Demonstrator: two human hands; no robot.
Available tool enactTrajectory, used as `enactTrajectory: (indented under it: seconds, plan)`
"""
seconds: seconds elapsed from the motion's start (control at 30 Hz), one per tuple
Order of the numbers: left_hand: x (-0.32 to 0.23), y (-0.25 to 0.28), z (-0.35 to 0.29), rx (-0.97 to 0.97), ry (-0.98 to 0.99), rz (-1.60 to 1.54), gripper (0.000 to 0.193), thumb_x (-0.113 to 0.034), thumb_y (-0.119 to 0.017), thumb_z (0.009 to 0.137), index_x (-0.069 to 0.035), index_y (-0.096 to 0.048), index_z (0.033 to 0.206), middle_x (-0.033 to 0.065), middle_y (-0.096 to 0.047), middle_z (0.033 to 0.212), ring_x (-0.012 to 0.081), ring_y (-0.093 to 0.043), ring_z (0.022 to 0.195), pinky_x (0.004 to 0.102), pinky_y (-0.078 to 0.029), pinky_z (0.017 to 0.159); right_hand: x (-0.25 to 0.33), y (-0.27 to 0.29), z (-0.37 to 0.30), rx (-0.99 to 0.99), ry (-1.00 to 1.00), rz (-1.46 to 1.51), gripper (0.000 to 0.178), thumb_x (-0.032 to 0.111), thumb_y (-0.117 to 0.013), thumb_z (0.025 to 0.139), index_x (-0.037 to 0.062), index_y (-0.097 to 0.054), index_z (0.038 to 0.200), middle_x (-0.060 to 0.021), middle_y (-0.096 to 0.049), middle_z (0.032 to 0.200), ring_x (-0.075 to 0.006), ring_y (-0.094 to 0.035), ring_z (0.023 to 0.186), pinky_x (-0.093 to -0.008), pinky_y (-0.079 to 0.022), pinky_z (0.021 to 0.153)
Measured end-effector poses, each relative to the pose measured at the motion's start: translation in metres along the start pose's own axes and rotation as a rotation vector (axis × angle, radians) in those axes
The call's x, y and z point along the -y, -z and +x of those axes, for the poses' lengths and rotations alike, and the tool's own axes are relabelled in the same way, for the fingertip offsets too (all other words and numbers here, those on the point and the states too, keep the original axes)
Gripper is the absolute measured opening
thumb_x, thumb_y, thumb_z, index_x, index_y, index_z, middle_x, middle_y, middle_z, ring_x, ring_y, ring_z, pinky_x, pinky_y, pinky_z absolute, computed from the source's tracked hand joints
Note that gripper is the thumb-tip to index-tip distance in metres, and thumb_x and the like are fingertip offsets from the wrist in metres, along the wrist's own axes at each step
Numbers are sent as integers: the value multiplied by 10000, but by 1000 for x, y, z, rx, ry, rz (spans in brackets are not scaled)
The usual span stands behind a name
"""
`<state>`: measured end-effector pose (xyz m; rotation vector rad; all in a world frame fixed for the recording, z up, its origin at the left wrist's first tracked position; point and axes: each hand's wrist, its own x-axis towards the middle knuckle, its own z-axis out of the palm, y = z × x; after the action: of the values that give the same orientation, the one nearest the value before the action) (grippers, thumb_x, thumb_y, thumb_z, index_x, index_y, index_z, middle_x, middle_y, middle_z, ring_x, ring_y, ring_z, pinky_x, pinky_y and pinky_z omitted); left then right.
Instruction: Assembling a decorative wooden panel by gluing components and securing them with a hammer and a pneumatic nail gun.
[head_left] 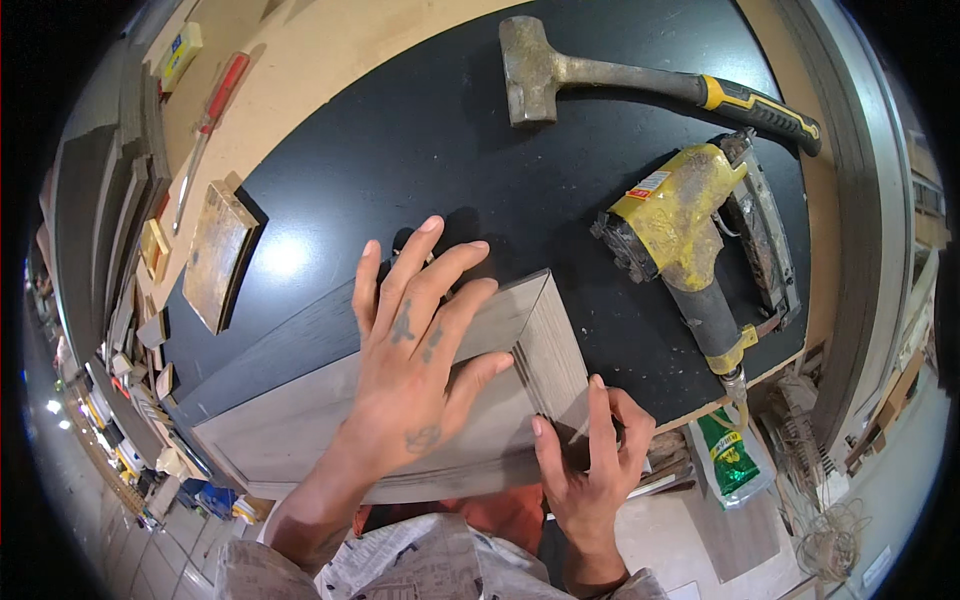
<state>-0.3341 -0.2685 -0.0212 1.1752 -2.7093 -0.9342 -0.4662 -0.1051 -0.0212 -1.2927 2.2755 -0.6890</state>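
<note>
A grey wood-grain framed panel [300,425], like a cabinet door with mitred corners, lies at the near edge of the black tabletop. My left hand [415,345] rests over its far frame strip, fingers spread and pointing away from me. Something small and dark by those fingertips is mostly hidden. My right hand [595,450] grips the panel's near right corner, thumb on the face and index finger along the outer edge; its other fingers curl out of sight. Right of the panel lies a yellow-and-black pneumatic nail gun [690,215], hose fitting toward me.
A sledgehammer [620,75] with a yellow-black grip lies at the far right. On the left are a worn wooden block [218,258], a red-handled screwdriver [222,95] and stacked grey boards [100,210]. A green packet [728,455] sits below the table's right edge.
</note>
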Motion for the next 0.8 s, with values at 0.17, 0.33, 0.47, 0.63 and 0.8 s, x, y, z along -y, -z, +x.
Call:
enactTrajectory:
  seconds: [0.17,0.33,0.47,0.63,0.8]
  plan:
    - [1,0,0,-16,14,-4,518,-292,-760,752,-13,-605,1160,103,-498,1370,359,-296,1408,586,-84,1156,0,0,-2,-1,9,19,632,150,-832,698,-29,-584,1250,-156,-558,1102,-277,-519,942,-391,-402,791]
    - [1,0,3,10,-9,5,527,-308,-754,760,-3,-601,1162,96,-509,1347,353,-306,1401,591,-81,1155,-1,-1,-4,-16,-62,37,629,141,-832,697,-32,-586,1249,-171,-555,1096,-279,-518,948,-392,-410,802]
    - [5,0,2,8,-9,-8,539,-323,-754,762,-2,-604,1169,88,-523,1316,343,-318,1392,592,-77,1158,5,-2,-2,1,-75,21,623,137,-828,709,-20,-584,1260,-174,-542,1076,-285,-530,952,-387,-434,809]
    - [6,-5,0,-7,-10,-27,553,-323,-765,751,1,-609,1172,82,-526,1302,332,-324,1388,588,-71,1166,4,-1,-2,35,-84,34,624,125,-829,708,-40,-577,1255,-176,-530,1074,-279,-503,961,-375,-417,803]
    - [4,-1,1,-13,-28,-44,496,-263,-701,810,29,-588,1194,100,-522,1294,324,-356,1371,630,-73,1133,3,0,-2,37,-68,45,613,121,-827,716,-45,-578,1251,-179,-531,1065,-275,-503,957,-370,-423,794]
